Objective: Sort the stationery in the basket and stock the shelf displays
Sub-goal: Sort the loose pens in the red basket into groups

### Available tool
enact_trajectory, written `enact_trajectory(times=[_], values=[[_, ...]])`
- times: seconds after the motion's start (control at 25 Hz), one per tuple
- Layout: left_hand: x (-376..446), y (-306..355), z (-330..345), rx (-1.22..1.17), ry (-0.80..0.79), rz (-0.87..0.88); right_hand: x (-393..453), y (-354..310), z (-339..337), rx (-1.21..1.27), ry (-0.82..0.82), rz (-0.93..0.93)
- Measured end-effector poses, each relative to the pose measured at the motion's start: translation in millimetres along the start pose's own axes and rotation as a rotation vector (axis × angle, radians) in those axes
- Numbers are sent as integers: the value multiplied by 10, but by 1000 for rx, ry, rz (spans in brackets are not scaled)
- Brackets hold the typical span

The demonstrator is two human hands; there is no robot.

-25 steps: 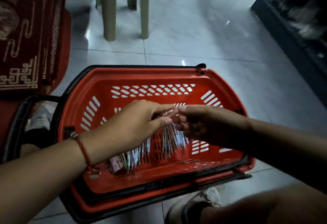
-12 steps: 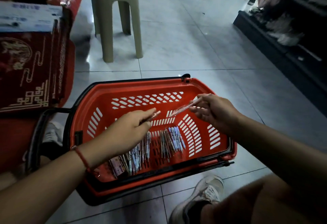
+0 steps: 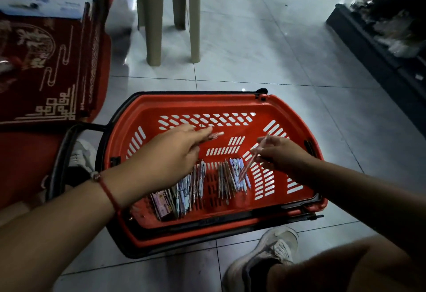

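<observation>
Now my left hand pinches one pink pen over the red basket; my right hand pinches another pen mid-barrel; light, stiff, slick, so barrel grips seem best.

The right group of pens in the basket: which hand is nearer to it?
Right. The right hand hangs just above the right group of pens, holding a pen over it. The left hand is over the left group.
</observation>
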State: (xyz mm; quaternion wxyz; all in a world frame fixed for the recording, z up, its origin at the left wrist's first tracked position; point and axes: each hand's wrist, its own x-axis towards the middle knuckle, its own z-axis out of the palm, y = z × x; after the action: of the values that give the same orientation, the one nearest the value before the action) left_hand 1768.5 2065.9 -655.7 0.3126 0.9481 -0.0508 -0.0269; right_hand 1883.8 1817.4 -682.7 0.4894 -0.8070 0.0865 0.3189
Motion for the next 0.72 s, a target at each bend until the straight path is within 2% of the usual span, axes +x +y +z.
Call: enact_trajectory(times=[0.2,0.28,0.52,0.72], values=[[-15,-88,-54,97,-8,59,621,162,276,-131,65,8],[25,-192,-96,80,19,28,951,293,433,-219,92,13],[8,-592,-1,79,-28,-73,1770,844,796,-649,39,142],[52,-741,102,75,-77,-114,2131,1063,989,-784,-12,211]])
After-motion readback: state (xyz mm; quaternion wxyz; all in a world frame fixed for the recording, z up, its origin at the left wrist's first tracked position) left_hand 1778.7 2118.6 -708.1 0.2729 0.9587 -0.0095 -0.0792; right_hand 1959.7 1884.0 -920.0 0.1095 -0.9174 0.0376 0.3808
